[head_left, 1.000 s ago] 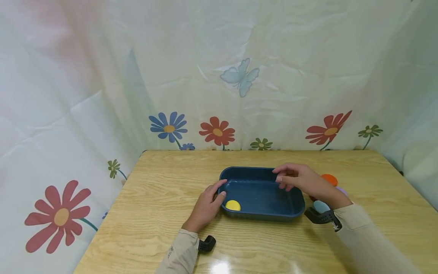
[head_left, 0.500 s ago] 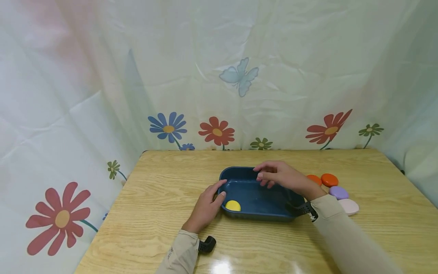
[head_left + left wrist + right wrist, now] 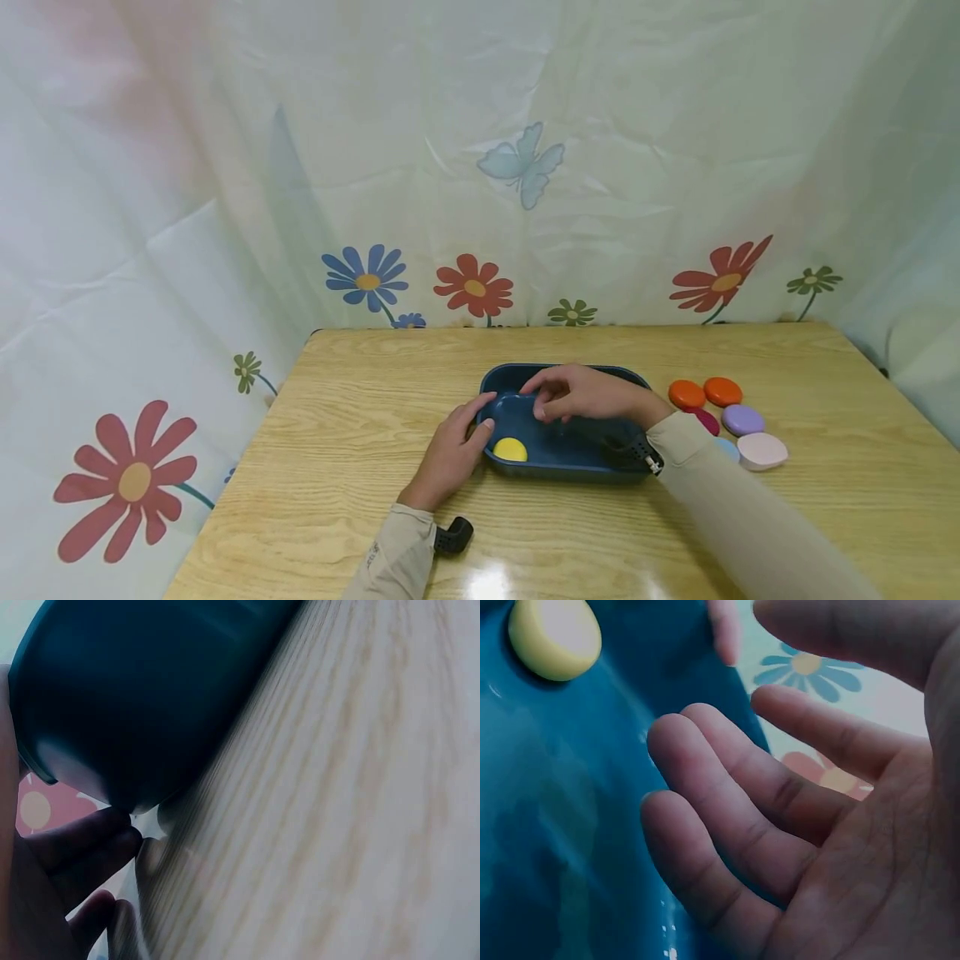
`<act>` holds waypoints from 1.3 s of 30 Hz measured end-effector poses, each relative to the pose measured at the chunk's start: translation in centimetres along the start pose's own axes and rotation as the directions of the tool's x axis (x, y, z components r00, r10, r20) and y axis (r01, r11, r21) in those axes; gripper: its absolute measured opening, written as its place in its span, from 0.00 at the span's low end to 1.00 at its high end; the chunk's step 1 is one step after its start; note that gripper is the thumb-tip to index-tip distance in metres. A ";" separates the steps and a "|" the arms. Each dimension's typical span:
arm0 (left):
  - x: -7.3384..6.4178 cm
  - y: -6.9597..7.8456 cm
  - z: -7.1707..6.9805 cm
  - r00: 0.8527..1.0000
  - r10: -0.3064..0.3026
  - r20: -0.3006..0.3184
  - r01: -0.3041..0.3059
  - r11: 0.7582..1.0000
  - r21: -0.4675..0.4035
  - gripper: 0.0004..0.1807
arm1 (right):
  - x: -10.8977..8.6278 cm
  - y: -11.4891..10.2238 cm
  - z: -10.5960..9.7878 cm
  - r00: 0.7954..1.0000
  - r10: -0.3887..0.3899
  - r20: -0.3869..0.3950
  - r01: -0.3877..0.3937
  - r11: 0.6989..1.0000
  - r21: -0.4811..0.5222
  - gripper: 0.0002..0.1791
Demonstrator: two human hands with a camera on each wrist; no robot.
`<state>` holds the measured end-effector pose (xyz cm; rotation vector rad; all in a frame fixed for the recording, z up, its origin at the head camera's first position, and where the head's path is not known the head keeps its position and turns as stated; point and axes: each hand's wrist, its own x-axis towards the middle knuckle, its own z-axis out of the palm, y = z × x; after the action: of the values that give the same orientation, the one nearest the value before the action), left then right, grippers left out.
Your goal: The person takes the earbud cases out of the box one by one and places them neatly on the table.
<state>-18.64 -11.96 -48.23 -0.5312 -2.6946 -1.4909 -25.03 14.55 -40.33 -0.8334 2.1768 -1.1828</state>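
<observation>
A dark blue rectangular tray (image 3: 570, 475) with raised walls sits on the table. My left hand (image 3: 450, 454) holds its left end: thumb and index finger reach over the rim, while other fingertips touch the outer wall in the left wrist view. Inside, at the front left corner, lies a smooth yellow disc (image 3: 511, 450), seen also in the right wrist view (image 3: 555, 637). Over the tray's middle hovers my right hand (image 3: 581, 393). Its fingers are loosely bent, and the right wrist view shows nothing between them.
Right of the tray, several smooth rounded pieces lie close together: two orange-red discs (image 3: 723, 392), a dark red one (image 3: 703, 419), a purple one (image 3: 743, 420), a light blue one (image 3: 727, 449) and a pale pink one (image 3: 762, 451). A flowered curtain (image 3: 600, 208) hangs behind the wooden table (image 3: 360, 400).
My right hand has moved left and slightly down over the tray, uncovering the coloured pieces on the right. The left hand, the tray and the yellow disc have stayed in place.
</observation>
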 end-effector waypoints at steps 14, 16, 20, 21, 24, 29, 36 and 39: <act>0.0 -0.1 0.1 1.000 0.025 -0.011 -0.026 1.000 -0.009 0.25 | 1.8 0.2 1.2 0.985 0.004 0.172 0.027 0.984 -0.178 0.22; 0.0 -0.1 0.0 1.000 0.024 -0.009 -0.025 1.000 -0.010 0.25 | 2.1 0.1 1.5 0.981 0.011 0.191 0.028 0.979 -0.202 0.22; 0.0 -0.2 0.0 1.000 0.031 -0.008 -0.031 0.999 -0.009 0.25 | 2.7 -0.2 2.0 0.977 0.041 0.209 0.011 0.971 -0.239 0.21; 0.0 -0.2 0.0 0.999 0.032 -0.008 -0.033 0.999 -0.008 0.25 | 2.9 -0.3 2.1 0.976 0.052 0.213 0.003 0.969 -0.249 0.21; 0.0 -0.3 0.1 0.999 0.037 -0.014 -0.037 0.999 -0.002 0.25 | 3.2 -0.6 2.2 0.971 0.078 0.226 -0.017 0.965 -0.263 0.21; 0.0 -0.3 0.1 0.999 0.034 -0.021 -0.034 0.999 -0.003 0.25 | 3.8 -0.9 2.4 0.964 0.113 0.239 -0.035 0.952 -0.305 0.19; 0.1 -0.3 0.1 0.999 0.035 -0.020 -0.035 0.999 0.002 0.25 | 4.5 -1.0 2.6 0.953 0.155 0.260 -0.058 0.937 -0.345 0.19; 0.1 -0.3 0.2 0.999 0.034 -0.017 -0.034 0.999 0.002 0.25 | 4.6 -1.1 2.8 0.949 0.171 0.264 -0.069 0.932 -0.355 0.21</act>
<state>-18.78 -11.98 -48.58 -0.5594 -2.6600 -1.4772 -25.91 9.25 -41.42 -0.9324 2.1751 -0.5811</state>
